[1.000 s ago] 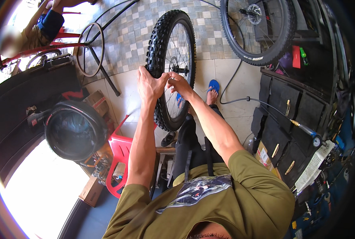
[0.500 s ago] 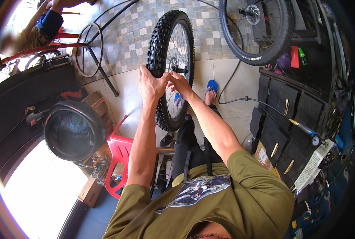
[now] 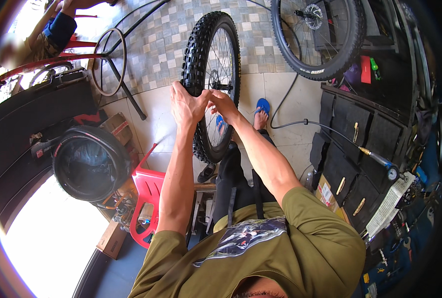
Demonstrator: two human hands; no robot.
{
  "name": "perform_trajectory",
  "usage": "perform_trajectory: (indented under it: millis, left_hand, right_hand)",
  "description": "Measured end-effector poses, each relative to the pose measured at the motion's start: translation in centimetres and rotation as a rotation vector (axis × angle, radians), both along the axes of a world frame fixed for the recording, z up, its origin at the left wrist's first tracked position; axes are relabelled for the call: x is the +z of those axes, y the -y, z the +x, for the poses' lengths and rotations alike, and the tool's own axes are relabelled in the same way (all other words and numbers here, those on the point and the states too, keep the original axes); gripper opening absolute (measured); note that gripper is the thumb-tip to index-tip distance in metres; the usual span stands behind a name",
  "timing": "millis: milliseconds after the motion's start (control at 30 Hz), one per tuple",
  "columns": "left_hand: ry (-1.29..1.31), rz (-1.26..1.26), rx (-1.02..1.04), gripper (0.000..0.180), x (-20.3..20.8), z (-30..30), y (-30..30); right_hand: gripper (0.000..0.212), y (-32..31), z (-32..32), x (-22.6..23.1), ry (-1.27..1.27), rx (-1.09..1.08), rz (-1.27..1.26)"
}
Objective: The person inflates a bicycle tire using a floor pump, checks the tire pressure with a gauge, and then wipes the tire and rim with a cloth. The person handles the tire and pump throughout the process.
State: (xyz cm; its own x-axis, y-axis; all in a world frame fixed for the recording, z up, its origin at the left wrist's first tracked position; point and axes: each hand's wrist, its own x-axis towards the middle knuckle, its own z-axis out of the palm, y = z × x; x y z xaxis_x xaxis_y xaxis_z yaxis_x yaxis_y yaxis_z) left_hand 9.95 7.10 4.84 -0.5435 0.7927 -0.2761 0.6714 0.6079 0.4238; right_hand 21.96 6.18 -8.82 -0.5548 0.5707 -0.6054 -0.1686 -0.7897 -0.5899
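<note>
A bicycle wheel with a black knobbly tyre (image 3: 193, 62) stands upright before me, its spokes and hub (image 3: 223, 87) showing on the right side. My left hand (image 3: 187, 106) is wrapped over the near part of the tread, thumb toward the rim. Against the same stretch of tyre, from the rim side, my right hand (image 3: 223, 105) presses with curled fingers. Both thumbs meet close together at the tyre's edge. Some fingertips of each hand are hidden behind the tyre or the other hand.
Another wheel with a disc rotor (image 3: 312, 17) stands at the far right. An air hose with a gauge (image 3: 393, 173) lies over the dark cabinet. To the left are a red plastic chair (image 3: 148, 193), stacked tyres (image 3: 89, 164) and a bare rim (image 3: 122, 62). Someone sits at far left.
</note>
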Motion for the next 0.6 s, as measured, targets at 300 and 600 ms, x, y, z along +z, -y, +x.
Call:
perform_trajectory:
  millis: [300,600]
  left_hand:
    - [-0.013,0.02,-0.015,0.065,-0.2,-0.1,0.1]
    - [-0.019,0.002,-0.015,0.068,-0.2,0.0,0.1]
  right_hand:
    - [0.035,-0.2,-0.1,-0.2,0.003,0.0,0.004]
    - [0.034,0.0,0.0,-1.0,-0.044,0.01,0.004]
